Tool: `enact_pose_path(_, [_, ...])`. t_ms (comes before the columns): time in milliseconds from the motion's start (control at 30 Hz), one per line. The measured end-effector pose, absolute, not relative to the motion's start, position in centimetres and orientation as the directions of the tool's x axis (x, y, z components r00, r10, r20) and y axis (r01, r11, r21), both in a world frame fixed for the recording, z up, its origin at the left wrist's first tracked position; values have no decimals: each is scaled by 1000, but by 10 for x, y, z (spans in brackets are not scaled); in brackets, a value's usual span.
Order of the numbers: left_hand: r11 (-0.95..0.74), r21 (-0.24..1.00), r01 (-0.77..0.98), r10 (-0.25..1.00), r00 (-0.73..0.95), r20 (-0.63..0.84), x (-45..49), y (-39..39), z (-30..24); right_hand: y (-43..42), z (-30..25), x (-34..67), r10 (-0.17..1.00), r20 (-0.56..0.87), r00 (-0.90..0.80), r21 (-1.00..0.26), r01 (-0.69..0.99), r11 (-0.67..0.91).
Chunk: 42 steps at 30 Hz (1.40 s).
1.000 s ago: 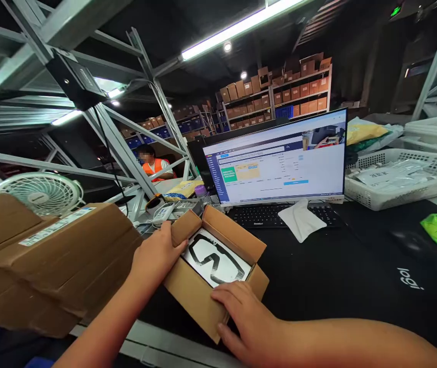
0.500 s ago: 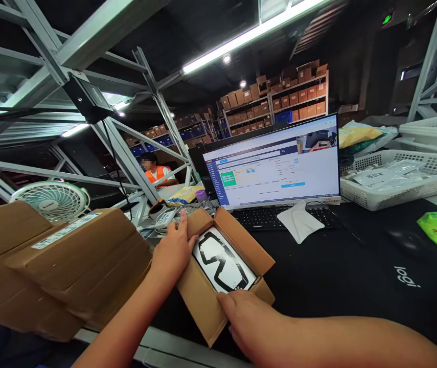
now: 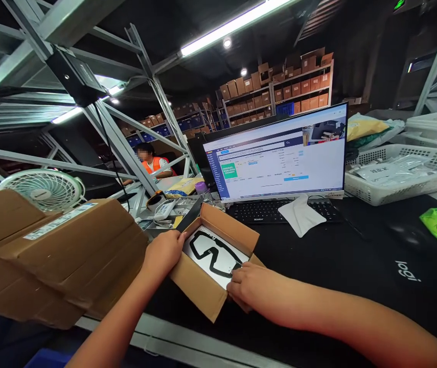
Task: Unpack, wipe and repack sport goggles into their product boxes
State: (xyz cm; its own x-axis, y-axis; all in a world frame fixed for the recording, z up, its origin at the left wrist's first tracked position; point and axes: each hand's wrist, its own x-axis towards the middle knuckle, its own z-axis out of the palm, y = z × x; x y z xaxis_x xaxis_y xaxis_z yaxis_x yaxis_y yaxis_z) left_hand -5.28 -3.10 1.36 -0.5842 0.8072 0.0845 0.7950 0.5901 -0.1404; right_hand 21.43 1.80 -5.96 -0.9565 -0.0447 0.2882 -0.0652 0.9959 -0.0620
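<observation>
White lettering reads "logi" on the black desk mat and "Bosston" on the keyboard; print on the monitor and white package is largely illegible.

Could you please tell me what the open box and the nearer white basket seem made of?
Box: brown cardboard, matt, judging by its stiff folded flaps. Basket: probably moulded plastic, smooth-looking, judging by its evenly perforated walls.

We're gripping open carton with left hand, touching its right end with right hand; black-printed white box lying inside.
</observation>
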Motion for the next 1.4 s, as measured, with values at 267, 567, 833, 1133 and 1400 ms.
enact_pose_path(267, [624, -34, 780, 780, -625, -35, -92, -4, -14, 10, -78, 182, 52, 428, -902, 134, 120, 984])
enact_pose_path(567, [652, 45, 757, 753, -641, -146, -118, 23, -25, 14, -77, 178, 76, 451, -889, 132, 151, 980])
enact_pose_path(833, [655, 75, 751, 755, -651, -77, -105, 20, -24, 9, -77, 179, 106, 420, -901, 104, 164, 981])
enact_pose_path(1133, [584, 37, 811, 807, -585, 82, -52, -21, 15, 19, -29, 210, 235, 161, -959, -425, 147, 893])
enact_pose_path(1400, [399, -30, 916, 911, -394, 120, 7, -59, 51, 16, -27, 186, 604, 250, -756, -574, 387, 722])
